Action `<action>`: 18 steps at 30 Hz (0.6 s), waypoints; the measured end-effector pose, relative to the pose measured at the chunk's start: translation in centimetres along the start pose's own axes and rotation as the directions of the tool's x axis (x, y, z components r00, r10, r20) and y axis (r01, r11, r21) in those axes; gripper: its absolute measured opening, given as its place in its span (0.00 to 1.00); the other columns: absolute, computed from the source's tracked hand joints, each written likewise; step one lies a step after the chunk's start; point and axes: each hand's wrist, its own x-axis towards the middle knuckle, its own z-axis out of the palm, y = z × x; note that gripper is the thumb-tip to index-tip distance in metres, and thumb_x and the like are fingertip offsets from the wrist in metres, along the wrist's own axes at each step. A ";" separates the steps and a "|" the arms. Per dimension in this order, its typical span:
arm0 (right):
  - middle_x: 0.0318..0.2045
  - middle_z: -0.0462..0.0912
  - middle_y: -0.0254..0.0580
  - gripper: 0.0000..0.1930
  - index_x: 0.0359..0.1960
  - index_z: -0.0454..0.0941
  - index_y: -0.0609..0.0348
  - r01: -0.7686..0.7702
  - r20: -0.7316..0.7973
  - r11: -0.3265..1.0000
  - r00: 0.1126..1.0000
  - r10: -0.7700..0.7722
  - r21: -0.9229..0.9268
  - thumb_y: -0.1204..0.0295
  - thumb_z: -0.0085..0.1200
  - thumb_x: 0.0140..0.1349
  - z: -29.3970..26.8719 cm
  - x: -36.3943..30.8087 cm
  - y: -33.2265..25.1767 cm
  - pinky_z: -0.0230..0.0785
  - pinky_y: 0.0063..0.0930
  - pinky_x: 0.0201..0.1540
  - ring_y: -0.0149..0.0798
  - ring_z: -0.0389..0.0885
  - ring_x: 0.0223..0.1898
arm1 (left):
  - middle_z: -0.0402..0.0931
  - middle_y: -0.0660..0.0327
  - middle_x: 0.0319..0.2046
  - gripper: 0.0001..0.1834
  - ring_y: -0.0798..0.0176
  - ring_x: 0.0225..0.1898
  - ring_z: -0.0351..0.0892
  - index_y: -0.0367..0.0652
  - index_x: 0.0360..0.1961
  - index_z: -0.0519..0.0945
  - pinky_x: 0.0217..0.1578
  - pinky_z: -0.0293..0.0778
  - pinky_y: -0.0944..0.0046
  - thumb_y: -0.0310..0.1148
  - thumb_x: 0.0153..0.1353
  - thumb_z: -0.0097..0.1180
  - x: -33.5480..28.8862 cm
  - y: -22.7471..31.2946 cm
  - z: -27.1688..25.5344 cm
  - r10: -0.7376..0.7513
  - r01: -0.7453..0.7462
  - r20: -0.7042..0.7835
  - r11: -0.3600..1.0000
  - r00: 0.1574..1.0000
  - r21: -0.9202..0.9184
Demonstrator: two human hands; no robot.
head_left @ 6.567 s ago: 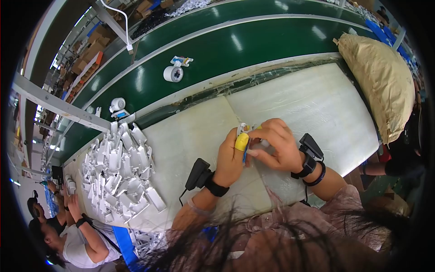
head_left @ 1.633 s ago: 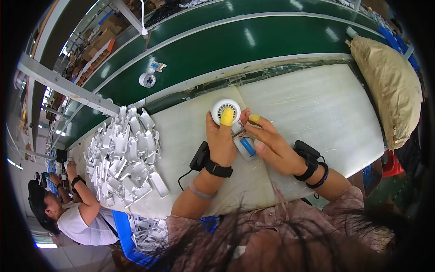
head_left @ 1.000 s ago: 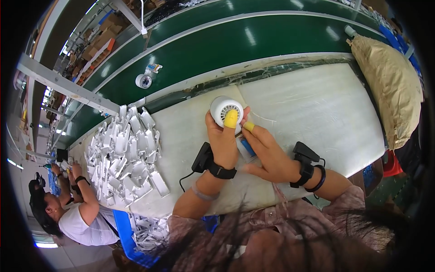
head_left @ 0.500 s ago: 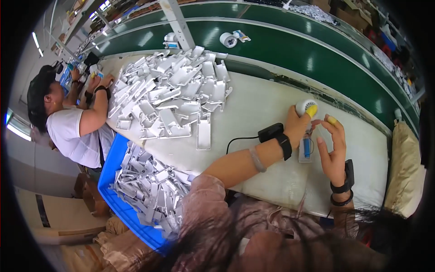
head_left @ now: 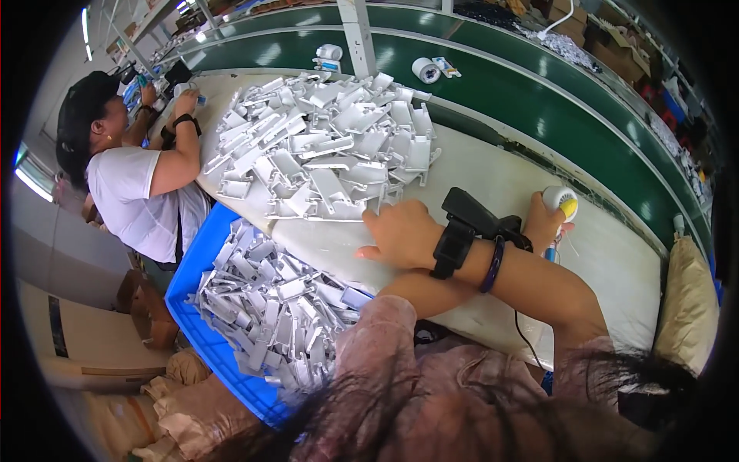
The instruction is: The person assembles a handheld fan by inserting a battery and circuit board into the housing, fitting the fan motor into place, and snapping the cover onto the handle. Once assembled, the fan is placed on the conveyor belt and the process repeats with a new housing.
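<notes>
My left hand (head_left: 542, 222) is closed around a white round housing (head_left: 560, 199) with a slotted grille, at the right of the bench. A yellow cover on one finger lies against it. Below the housing a bit of a blue part (head_left: 550, 253) and thin wires show, partly behind my right arm. My right arm crosses over the left one. At the near edge of a pile of white plastic shells (head_left: 339, 146), my right hand (head_left: 404, 232) reaches out, palm down, thumb and forefinger apart. Whatever lies under its palm is hidden.
A blue bin (head_left: 192, 339) full of similar shells stands at the bench's near left. Beyond the bench (head_left: 477, 169) runs a green conveyor (head_left: 493, 77) carrying another round white unit (head_left: 426, 71). A co-worker (head_left: 131, 169) works at the left. A wrapped bundle (head_left: 685, 308) stands at the right.
My right hand has left the wires by the housing and swung left across my left arm to the shell pile. My left hand still holds the housing. The view has shifted somewhat.
</notes>
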 end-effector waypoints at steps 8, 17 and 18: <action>0.32 0.79 0.51 0.15 0.33 0.74 0.60 -0.075 -0.044 0.994 0.996 0.079 0.081 0.60 0.56 0.54 0.7 -0.5 3.9 0.72 0.46 0.34 0.54 0.80 0.33 | 0.72 0.41 0.46 0.27 0.56 0.32 0.85 0.33 0.58 0.52 0.21 0.76 0.66 0.25 0.60 0.46 0.5 -0.4 0.1 0.028 -0.028 0.022 1.000 0.999 0.002; 0.50 0.77 0.42 0.30 0.66 0.61 0.54 0.026 -0.624 0.771 0.604 0.495 0.637 0.79 0.52 0.60 -5.7 -17.3 12.1 0.71 0.30 0.47 0.37 0.75 0.41 | 0.76 0.54 0.40 0.23 0.63 0.36 0.81 0.41 0.51 0.62 0.35 0.78 0.67 0.38 0.62 0.58 0.7 1.4 -0.9 0.187 -0.186 0.031 0.982 0.982 -0.021; 0.50 0.77 0.42 0.30 0.66 0.61 0.54 0.005 -0.622 0.767 0.589 0.516 0.642 0.79 0.52 0.60 -5.2 -19.2 13.1 0.71 0.30 0.47 0.37 0.75 0.41 | 0.76 0.52 0.40 0.23 0.61 0.37 0.82 0.40 0.50 0.61 0.33 0.79 0.66 0.38 0.63 0.58 0.4 2.9 -1.1 0.102 -0.101 -0.046 0.995 0.994 0.023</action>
